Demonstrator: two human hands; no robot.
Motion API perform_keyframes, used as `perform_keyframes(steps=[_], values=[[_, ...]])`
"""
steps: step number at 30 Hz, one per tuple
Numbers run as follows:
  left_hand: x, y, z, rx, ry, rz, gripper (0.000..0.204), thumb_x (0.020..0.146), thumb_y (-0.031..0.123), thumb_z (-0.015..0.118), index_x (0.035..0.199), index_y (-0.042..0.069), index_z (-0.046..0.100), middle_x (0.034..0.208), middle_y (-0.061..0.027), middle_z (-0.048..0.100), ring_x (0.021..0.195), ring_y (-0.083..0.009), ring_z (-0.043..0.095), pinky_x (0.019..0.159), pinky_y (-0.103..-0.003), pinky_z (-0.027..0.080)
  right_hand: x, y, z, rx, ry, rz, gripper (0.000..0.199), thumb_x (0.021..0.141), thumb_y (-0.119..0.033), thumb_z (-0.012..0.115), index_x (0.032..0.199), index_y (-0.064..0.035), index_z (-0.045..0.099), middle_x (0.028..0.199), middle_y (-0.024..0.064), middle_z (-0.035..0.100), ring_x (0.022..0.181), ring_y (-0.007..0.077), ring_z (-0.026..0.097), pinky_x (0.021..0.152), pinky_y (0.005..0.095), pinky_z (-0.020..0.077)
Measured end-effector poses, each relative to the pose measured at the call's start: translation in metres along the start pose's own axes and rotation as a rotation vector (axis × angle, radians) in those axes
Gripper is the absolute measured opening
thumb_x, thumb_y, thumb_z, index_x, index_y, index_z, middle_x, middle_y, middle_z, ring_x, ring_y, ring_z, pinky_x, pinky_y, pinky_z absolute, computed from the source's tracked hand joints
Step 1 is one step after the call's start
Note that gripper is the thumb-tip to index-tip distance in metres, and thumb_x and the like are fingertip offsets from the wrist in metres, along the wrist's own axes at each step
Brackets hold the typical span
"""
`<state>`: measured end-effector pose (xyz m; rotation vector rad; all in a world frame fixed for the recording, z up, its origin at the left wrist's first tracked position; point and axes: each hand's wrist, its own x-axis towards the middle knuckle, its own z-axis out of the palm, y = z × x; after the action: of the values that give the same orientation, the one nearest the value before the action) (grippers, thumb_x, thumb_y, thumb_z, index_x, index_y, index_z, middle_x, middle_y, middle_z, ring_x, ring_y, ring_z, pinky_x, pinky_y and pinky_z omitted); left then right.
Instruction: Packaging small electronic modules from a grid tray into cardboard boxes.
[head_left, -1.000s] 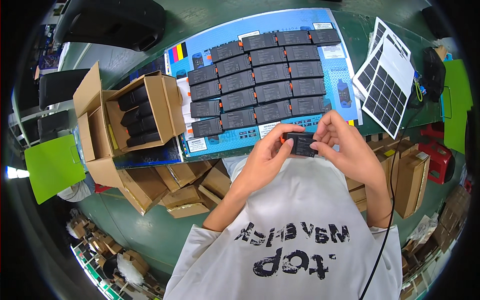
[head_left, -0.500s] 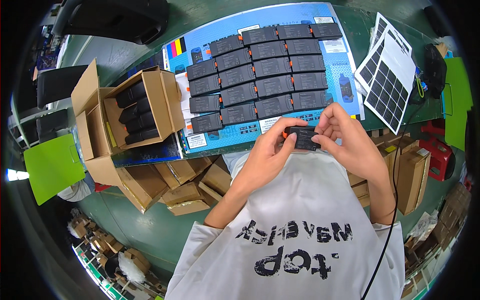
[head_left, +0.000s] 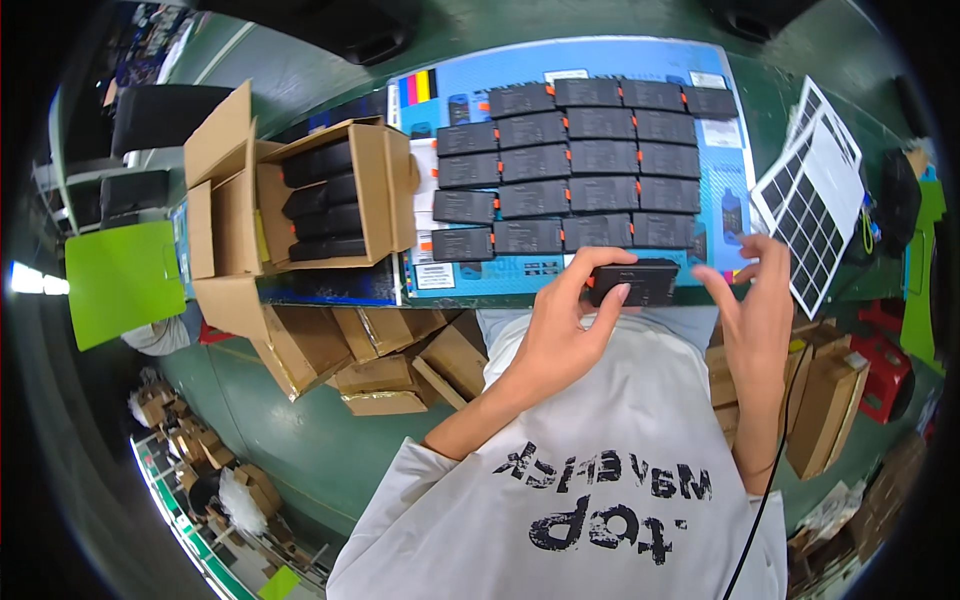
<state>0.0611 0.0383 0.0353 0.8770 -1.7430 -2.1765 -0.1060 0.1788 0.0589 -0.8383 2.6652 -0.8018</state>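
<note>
My left hand (head_left: 574, 318) grips a flat black rectangular pack (head_left: 652, 283) with a small orange end, at the table's near edge. Its thumb lies on the pack's face, and faint print shows there. To the right of the pack, my right hand (head_left: 755, 300) is open, its thumb and fingers apart and nothing between them. Just beyond both hands, several rows of similar black packs (head_left: 535, 161) with orange ends lie close together on a blue printed sheet (head_left: 640, 58).
Left of the rows stands an open cardboard box (head_left: 390, 190) holding black packs. White sheets with black label squares (head_left: 797, 196) lie at the right, near a black bag (head_left: 898, 203). Cardboard boxes (head_left: 385, 385) sit below the table edge. A black cable (head_left: 768, 490) hangs beside my right arm.
My right hand has let go of the pack and moved right, its fingers spreading. My left hand keeps hold of the pack. The whole view has shifted, with the table now further right.
</note>
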Motion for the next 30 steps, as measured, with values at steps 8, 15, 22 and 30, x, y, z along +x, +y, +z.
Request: perform_keyframes(steps=[8,15,22,30], values=[[0.013,-0.011,0.015,-0.332,-0.05,0.08,0.039,0.1,-0.004,0.064,0.137,0.0,0.049,0.129,-0.01,0.057,0.117,-0.0172,0.059,0.096,-0.036,0.059,-0.01,-0.002,0.061,0.683,-0.131,-0.1,0.023,0.107,-0.02,0.059,0.119,0.0001,0.054,0.101,0.0126,0.064,0.085,0.0192,0.061,0.076,0.0335,0.0517],[0.007,-0.016,-0.041,-0.086,0.178,0.213,0.035,0.099,0.0,0.064,0.133,0.001,0.054,0.125,-0.016,0.065,0.1,-0.0211,0.07,0.089,-0.035,0.06,0.035,0.026,0.079,0.606,0.208,0.009,0.023,0.111,-0.029,0.056,0.119,-0.0077,0.055,0.097,0.0007,0.056,0.072,0.0044,0.046,0.055,0.0212,0.0376],[-0.013,0.024,-0.191,0.573,1.019,0.445,0.016,0.108,0.009,0.052,0.114,0.0,0.064,0.107,-0.0064,0.068,0.096,-0.0153,0.062,0.091,-0.031,0.049,0.122,0.089,0.06,0.668,0.271,0.123,0.024,0.104,-0.025,0.069,0.113,-0.0051,0.06,0.081,-0.0004,0.06,0.06,0.0038,0.046,0.052,0.0219,0.0335],[0.002,0.009,-0.281,1.116,1.056,0.165,0.038,0.102,0.016,0.055,0.135,-0.002,0.057,0.136,-0.0246,0.057,0.133,-0.0438,0.051,0.115,-0.05,0.039,0.163,0.097,0.079,0.419,0.342,-0.021,0.035,0.103,-0.033,0.07,0.116,-0.0014,0.062,0.075,0.0045,0.06,0.065,0.0102,0.051,0.062,0.0272,0.0414]])
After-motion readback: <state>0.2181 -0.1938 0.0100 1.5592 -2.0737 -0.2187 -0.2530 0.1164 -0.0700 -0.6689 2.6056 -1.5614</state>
